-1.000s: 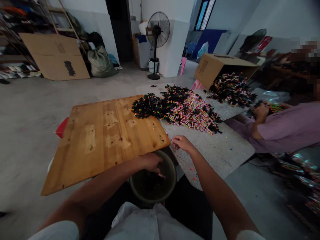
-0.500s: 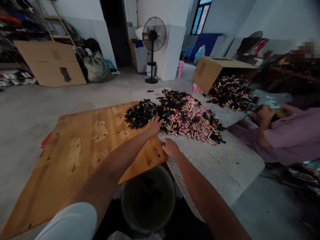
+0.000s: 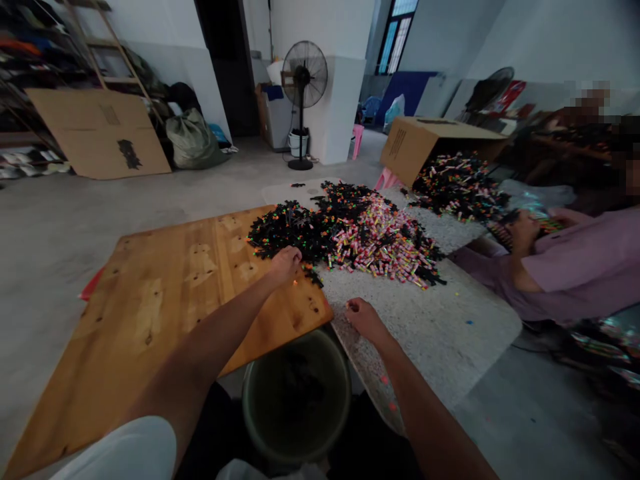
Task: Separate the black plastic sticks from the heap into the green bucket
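My left hand [image 3: 287,261] is closed at the near edge of a heap of small black pieces with orange and green tips [image 3: 285,227], over the wooden tabletop [image 3: 175,287]; what its fingers hold is too small to name. My right hand [image 3: 361,317] hovers by the left edge of the speckled grey tabletop [image 3: 430,333], fingers curled together, their contents too small to make out. Beyond it lies a heap of pink and yellow wrapped pieces [image 3: 385,247], mixed with black ones. A round bucket [image 3: 297,450] with something dark inside stands below the tables, between my legs.
At the right, a person in a pink shirt [image 3: 590,260] handles small pieces. An open cardboard box [image 3: 405,150] lies beside another mixed heap [image 3: 460,190]. Farther back are a standing fan [image 3: 304,77], a flat carton [image 3: 95,133] and a full sack [image 3: 193,140].
My left hand has drawn back left and toward me, its fingers now closed. My right hand has moved right and slightly nearer. Some black pieces now show at the joint between the tables.
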Tool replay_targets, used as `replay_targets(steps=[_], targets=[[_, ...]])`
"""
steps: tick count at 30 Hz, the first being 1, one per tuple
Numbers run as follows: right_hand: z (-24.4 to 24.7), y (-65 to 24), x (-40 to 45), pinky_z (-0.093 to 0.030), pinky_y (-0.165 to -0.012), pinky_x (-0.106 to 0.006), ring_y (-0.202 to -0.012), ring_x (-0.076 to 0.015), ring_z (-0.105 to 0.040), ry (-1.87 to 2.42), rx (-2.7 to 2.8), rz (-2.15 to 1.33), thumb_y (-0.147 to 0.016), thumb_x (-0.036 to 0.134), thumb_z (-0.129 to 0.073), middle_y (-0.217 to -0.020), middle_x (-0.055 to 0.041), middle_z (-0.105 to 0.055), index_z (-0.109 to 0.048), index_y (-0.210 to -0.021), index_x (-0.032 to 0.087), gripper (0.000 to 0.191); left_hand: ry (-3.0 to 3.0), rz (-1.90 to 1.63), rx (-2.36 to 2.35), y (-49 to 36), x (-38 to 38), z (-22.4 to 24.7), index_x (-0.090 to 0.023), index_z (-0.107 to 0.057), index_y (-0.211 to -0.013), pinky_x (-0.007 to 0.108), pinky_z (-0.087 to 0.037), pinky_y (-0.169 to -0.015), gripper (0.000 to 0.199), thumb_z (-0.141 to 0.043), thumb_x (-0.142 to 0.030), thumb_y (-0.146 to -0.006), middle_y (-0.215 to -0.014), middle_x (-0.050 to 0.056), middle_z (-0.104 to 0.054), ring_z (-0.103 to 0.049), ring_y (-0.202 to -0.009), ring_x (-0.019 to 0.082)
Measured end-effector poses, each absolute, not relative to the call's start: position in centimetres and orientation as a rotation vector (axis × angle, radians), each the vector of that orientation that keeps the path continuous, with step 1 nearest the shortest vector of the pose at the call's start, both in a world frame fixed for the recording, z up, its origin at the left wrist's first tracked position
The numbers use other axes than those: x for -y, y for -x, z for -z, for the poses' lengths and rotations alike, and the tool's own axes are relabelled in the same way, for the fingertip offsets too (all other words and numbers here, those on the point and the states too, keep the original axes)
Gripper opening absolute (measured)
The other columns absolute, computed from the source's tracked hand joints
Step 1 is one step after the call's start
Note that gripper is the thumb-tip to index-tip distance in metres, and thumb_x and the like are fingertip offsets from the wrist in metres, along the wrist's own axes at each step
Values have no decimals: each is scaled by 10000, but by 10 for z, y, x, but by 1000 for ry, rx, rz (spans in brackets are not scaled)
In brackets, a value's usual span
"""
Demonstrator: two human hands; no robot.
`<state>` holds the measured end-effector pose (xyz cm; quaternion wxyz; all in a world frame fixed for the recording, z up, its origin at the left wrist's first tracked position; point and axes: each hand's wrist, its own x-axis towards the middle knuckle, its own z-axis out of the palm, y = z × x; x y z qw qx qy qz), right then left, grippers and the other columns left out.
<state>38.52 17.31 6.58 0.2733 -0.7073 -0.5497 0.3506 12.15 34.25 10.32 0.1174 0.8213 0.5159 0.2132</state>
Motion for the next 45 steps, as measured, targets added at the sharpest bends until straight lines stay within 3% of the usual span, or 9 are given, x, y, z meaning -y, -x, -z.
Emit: replay_targets(steps=[4,9,13,18,24,26,32,37,45], targets=[[-72,-374,-165,-428,-501,-263,-522,-154,-549,1616,1212,-1189,-771,351,-558,-636,28,-608,-595,-831,218,150,-2352,-663,-1520,-100,-314,-97,-157,-737,-993,293,-534,-823,277,-473,-129,-917,-944,68,-731,-646,-849,176],[-88,-355,-152,-466,-468,-253,-548,-157,-585,1482,1050,-1214,-698,391,-628,-658,13,-638,-572,-796,221,204,-2462,-628,-1376,-122,-301,-90,-192,-728,-1219,385,-463,-1079,386,-533,-109,-896,-1276,108,-689,-597,-1196,234],[-91,-341,-135,-459,-438,-255,-471,-138,-556,1419,983,-1315,-687,395,-638,-643,31,-641,-558,-825,223,235,-2807,-214,-1223,-163,-301,-89,-230,-581,-1470,468,-396,-1136,604,-636,-152,-874,-1511,144,-529,-445,-1393,319],[-90,-343,-108,-444,-424,-260,-423,-132,-525,1373,931,-1415,-659,375,-632,-576,67,-598,-538,-835,228,247,-2891,-11,-1301,-192,-301,-93,-140,-714,-1248,547,-381,-1091,358,-615,-145,-904,-1267,209,-657,-526,-1244,362],[-97,-359,-90,-453,-452,-256,-461,-132,-538,1336,843,-1411,-657,371,-702,-570,63,-598,-548,-829,229,271,-2977,-80,-1057,-178,-297,-110,-159,-727,-1198,585,-172,-1240,380,-702,-131,-821,-1327,176,-662,-485,-1338,346],[-101,-359,-90,-450,-452,-251,-472,-126,-540,1311,802,-1376,-653,404,-762,-603,48,-626,-562,-828,224,322,-2868,-251,-981,-169,-291,-116,-180,-729,-1167,562,-197,-1247,333,-688,-157,-838,-1320,147,-677,-494,-1354,325],[-130,-347,-96,-443,-437,-234,-475,-107,-542,1122,693,-1326,-635,487,-855,-683,28,-680,-663,-929,201,452,-2166,-657,-1012,-156,-241,-135,-152,-636,-1193,332,-561,-854,275,-546,-251,-952,-1030,99,-752,-708,-904,200],[-169,-330,-96,-424,-430,-221,-476,-96,-541,952,717,-1345,-701,430,-841,-664,23,-669,-708,-920,195,348,-1504,-544,-648,-148,-183,-169,-168,-547,-1240,188,-457,-472,376,-623,-335,-912,-920,48,-758,-652,-536,108],[-194,-318,-89,-411,-421,-220,-462,-92,-514,930,802,-1277,-766,429,-790,-631,25,-638,-711,-910,193,288,-1436,-359,-600,-132,-157,-206,-149,-590,-1212,220,-537,-558,504,-681,-558,-932,-817,68,-760,-727,-618,155]])
